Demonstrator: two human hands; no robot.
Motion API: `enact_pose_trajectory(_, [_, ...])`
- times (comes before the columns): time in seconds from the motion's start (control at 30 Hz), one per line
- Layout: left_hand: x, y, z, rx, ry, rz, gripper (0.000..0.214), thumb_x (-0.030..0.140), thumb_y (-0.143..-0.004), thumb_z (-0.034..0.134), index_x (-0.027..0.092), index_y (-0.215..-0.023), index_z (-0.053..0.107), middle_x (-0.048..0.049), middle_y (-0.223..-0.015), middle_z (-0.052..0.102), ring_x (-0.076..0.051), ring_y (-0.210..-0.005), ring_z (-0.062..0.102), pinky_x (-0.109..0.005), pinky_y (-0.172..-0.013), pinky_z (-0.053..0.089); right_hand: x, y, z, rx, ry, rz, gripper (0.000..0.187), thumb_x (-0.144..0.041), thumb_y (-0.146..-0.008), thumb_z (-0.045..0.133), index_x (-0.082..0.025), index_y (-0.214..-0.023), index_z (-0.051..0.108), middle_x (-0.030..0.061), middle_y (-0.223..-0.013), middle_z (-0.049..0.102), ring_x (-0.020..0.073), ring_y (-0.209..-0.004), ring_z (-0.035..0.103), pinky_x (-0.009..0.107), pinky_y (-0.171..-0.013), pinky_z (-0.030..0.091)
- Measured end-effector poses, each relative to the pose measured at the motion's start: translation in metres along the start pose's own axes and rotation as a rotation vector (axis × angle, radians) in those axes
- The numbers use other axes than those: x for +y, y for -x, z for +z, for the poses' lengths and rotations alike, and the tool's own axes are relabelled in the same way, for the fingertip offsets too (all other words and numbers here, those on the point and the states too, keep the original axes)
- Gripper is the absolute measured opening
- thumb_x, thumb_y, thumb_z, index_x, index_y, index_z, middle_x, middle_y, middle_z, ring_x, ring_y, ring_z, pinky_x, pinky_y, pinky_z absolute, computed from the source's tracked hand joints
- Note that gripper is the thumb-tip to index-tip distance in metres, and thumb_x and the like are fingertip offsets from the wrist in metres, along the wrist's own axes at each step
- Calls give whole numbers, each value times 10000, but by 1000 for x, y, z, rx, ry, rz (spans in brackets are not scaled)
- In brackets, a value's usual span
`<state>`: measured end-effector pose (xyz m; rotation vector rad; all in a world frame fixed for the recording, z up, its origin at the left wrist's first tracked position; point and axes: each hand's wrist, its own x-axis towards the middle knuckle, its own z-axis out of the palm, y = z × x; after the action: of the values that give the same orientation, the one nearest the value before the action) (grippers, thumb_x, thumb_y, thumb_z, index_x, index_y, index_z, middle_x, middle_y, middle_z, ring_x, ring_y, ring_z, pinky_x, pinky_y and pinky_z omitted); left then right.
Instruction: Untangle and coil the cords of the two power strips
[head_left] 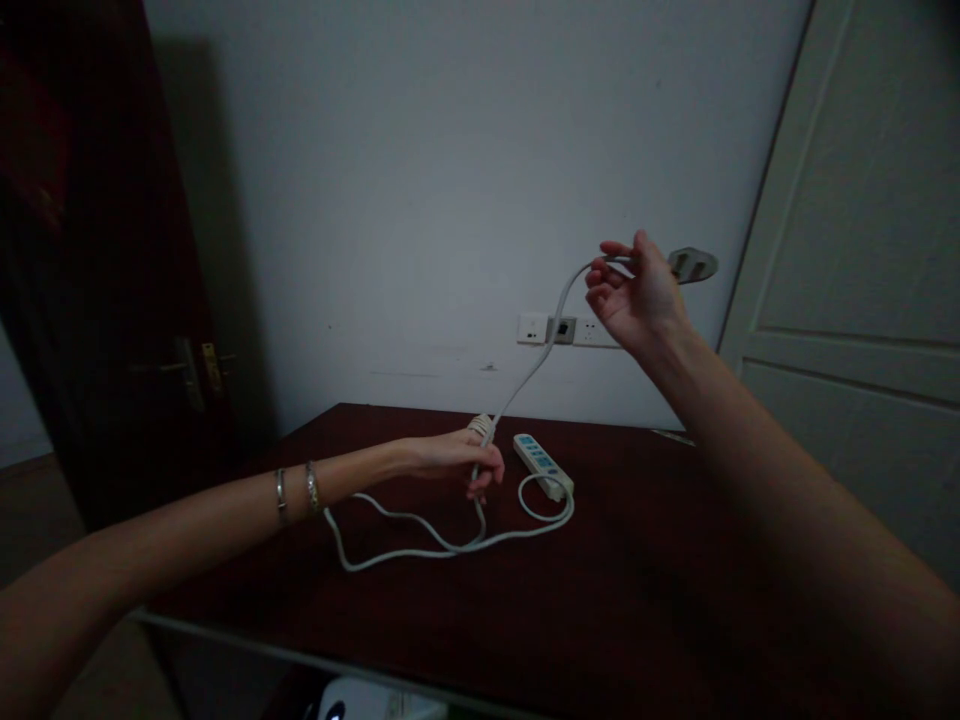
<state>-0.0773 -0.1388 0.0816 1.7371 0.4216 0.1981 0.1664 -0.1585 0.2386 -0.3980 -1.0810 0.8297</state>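
Left hand and right hand, well apart, are gripping one cord.
The plug is jutting past the right hand; the strip is lying on the table; a sharp pull could be dragging it or kinking the cord's loop.

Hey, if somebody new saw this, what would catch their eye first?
Probably the raised right hand before the pale wall, holding a white cord whose plug shows beside the wrist. The cord runs down to the left hand above the dark red table, where a white power strip lies.
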Motion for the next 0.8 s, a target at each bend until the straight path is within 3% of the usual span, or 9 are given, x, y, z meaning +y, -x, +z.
enact_pose_trajectory(0.17, [21, 14, -36, 335, -158, 44, 231, 339, -820, 497, 147, -698, 538, 93, -402, 265, -57, -382, 221, -222, -454, 273, -26, -5, -44, 138, -81, -31, 306, -475, -855, 436, -210, -748, 545, 0, -614, 541, 91, -527, 490, 201, -445, 365])
enact_pose_trajectory(0.27, [47, 19, -57, 448, -618, 29, 245, 340, -830, 466, 136, -750, 576, 51, -458, 381, -74, -418, 315, -222, -461, 250, -31, 3, -58, 217, -78, -41, 339, -447, -894, 354, -210, -736, 537, 9, -595, 538, 81, -515, 486, 198, -456, 343])
enact_pose_trajectory(0.37, [68, 22, -68, 645, -1132, 141, 251, 297, -841, 428, 133, -733, 583, 16, -525, 442, -90, -483, 367, -228, -501, 248, -28, 12, -63, 305, -132, -12, 368, -407, -914, 304, -192, -718, 529, -4, -559, 522, 53, -466, 455, 174, -443, 314])
enact_pose_trajectory(0.47, [81, 22, -73, 831, -1377, 240, 256, 292, -836, 427, 143, -678, 563, 18, -513, 419, -96, -482, 342, -243, -513, 225, -15, 17, -70, 324, -170, 16, 349, -395, -904, 344, -182, -697, 527, -40, -502, 473, 46, -406, 394, 153, -401, 295])
enact_pose_trajectory(0.53, [89, 20, -75, 936, -1310, 256, 234, 269, -811, 450, 145, -644, 557, 17, -506, 421, -97, -481, 358, -242, -509, 228, 0, 19, -76, 322, -150, 51, 331, -377, -896, 358, -174, -724, 553, -47, -485, 463, 52, -395, 396, 152, -396, 316])
enact_pose_trajectory(0.63, [101, 15, -75, 1016, -875, 201, 184, 194, -764, 471, 140, -605, 544, 25, -465, 408, -76, -416, 340, -225, -463, 219, 30, 26, -77, 302, -71, 163, 324, -341, -873, 337, -161, -841, 605, 4, -559, 569, 86, -464, 504, 193, -466, 413])
enact_pose_trajectory(0.8, [113, 2, -71, 836, 2, 226, 150, 137, -771, 449, 136, -629, 498, 70, -419, 279, -25, -318, 149, -186, -365, 66, 90, 55, -56, 144, 77, 377, 325, -288, -818, 359, -198, -1019, 599, 60, -761, 682, 146, -666, 632, 284, -669, 479])
